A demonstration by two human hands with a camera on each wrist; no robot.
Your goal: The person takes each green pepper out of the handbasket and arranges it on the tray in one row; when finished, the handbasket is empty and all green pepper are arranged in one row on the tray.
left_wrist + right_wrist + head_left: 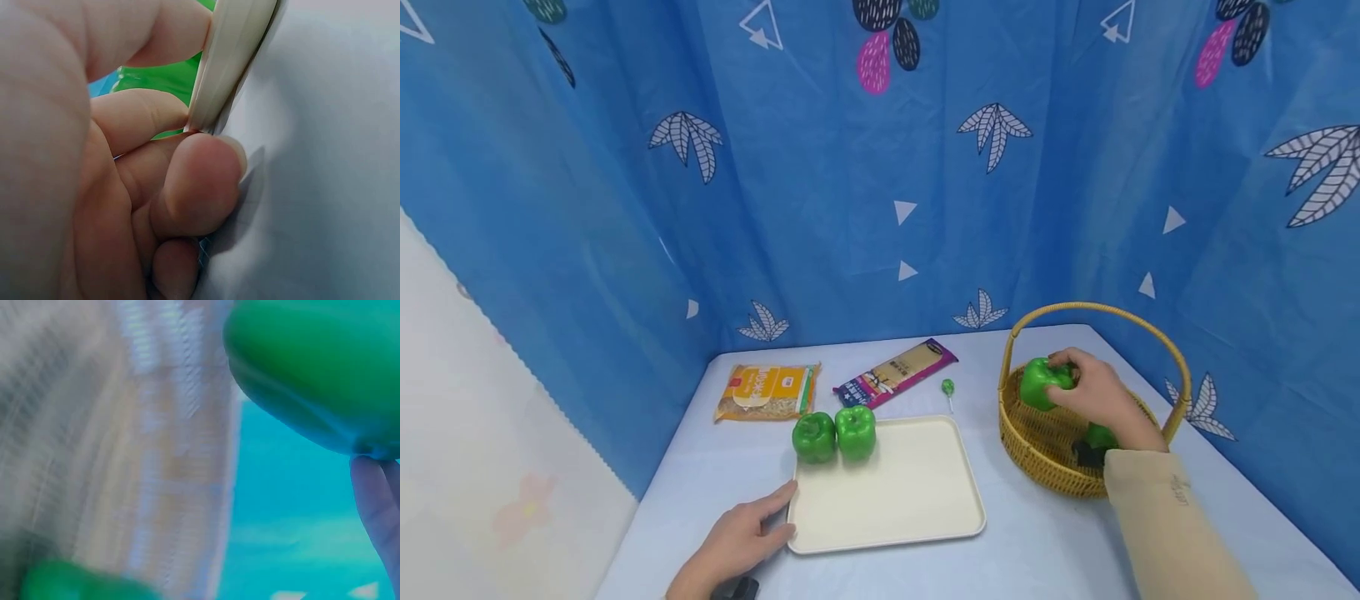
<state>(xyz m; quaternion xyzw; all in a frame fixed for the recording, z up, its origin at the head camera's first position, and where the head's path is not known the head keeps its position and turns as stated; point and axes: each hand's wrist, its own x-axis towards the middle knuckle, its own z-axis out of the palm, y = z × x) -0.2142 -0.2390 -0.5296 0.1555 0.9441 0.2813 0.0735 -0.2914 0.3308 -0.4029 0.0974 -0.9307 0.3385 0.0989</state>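
In the head view my right hand [1097, 392] holds a green bell pepper [1040, 383] by its side, above the wicker basket [1033, 454] and under its handle. The right wrist view shows this bell pepper [312, 369] close up, with fingertips at its lower end. Another green bell pepper [1101, 435] lies in the basket, partly hidden by my wrist. My left hand [741, 533] touches the left rim of a cream tray [887, 500]; its fingertips meet the tray's outer wall [231, 56]. Two bell peppers [855, 432] [814, 437] sit side by side at the tray's far left corner.
Behind the tray lie an orange bag of grain [767, 392] and a purple-ended packet [897, 372]. A green lollipop [948, 388] is between the packet and the basket. A blue patterned curtain [850, 208] hangs along the far edge of the white table [1037, 558].
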